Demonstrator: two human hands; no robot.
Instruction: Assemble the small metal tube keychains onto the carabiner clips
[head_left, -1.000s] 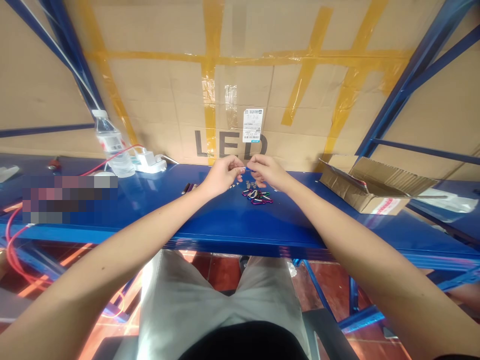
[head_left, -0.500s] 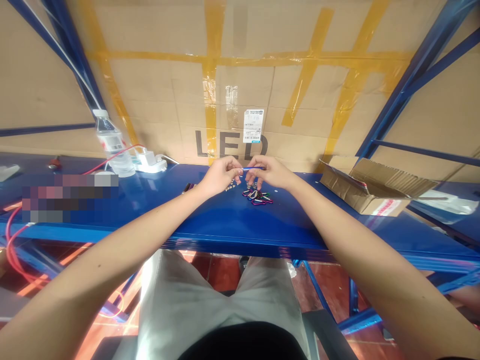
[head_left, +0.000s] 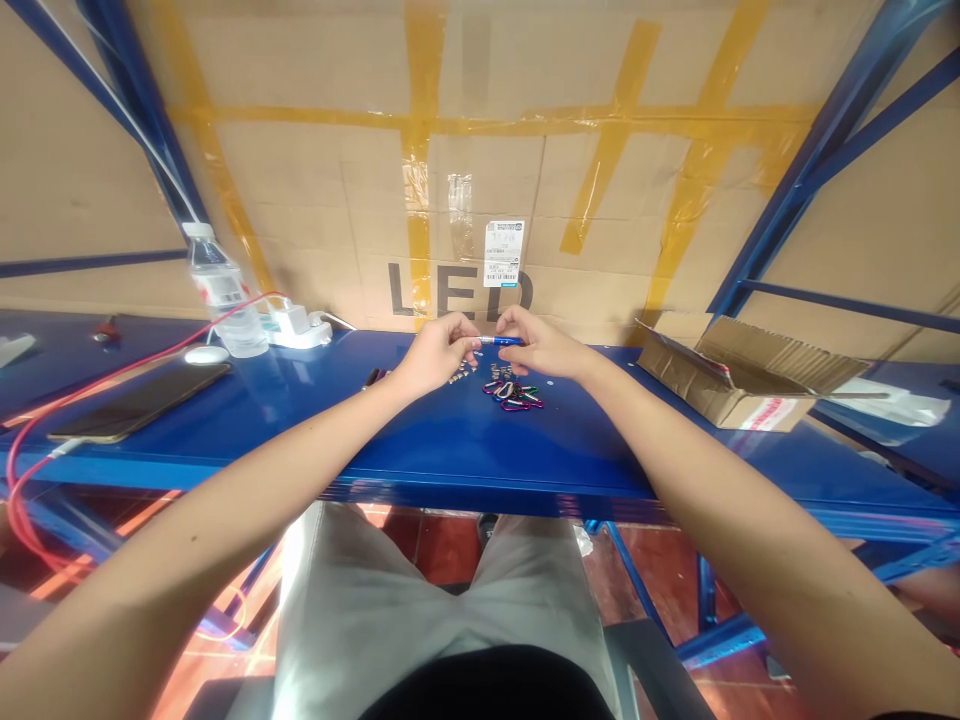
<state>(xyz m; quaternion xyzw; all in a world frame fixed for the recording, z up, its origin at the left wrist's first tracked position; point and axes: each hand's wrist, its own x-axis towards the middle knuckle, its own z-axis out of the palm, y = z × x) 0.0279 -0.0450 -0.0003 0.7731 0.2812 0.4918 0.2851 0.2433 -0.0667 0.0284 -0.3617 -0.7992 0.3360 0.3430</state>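
Observation:
Both my hands meet above the back of the blue shelf (head_left: 465, 450). My left hand (head_left: 439, 352) and my right hand (head_left: 541, 345) pinch the two ends of a small blue carabiner (head_left: 500, 341), held level between them. Just below lies a pile of coloured carabiners (head_left: 514, 391) in purple, green and blue. A scatter of small silver metal pieces (head_left: 462, 374) sits under my left hand. Two dark pen-like items (head_left: 375, 377) lie to the left of my left wrist.
A water bottle (head_left: 217, 290) and a white power adapter (head_left: 298, 325) stand at the back left. A phone (head_left: 142, 401) with a red cable (head_left: 45, 450) lies on the left. An open cardboard box (head_left: 739, 375) sits on the right. A large taped carton (head_left: 480, 170) marked LED forms the back wall.
My hands have shifted slightly, and the blue carabiner between them now shows more clearly. The view has moved a little.

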